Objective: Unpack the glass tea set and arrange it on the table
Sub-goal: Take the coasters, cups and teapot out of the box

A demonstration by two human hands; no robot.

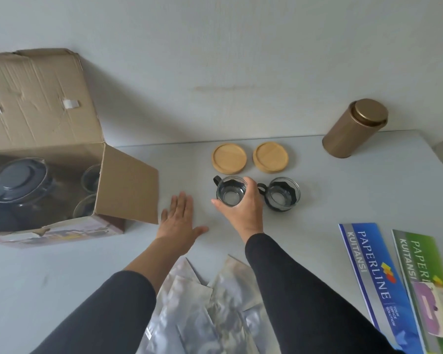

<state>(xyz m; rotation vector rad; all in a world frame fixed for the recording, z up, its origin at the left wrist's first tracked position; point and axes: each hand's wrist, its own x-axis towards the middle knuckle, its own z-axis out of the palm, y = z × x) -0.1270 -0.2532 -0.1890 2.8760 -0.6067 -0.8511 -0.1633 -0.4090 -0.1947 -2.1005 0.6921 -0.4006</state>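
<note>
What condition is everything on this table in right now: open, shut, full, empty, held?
Cardboard box: open, teapot inside.
Left cup: empty, gripped by right hand.
Right cup: empty, upright.
Coasters: bare.
Gold tin: lidded.
Left hand: flat, empty.

two glass cups [283,192] upright on table | teapot [16,187] in box [128,180]

Teapot [13,190] cut by left edge, body shadowed inside cardboard box [124,185]; green receipt book [427,284] cropped right.
</note>
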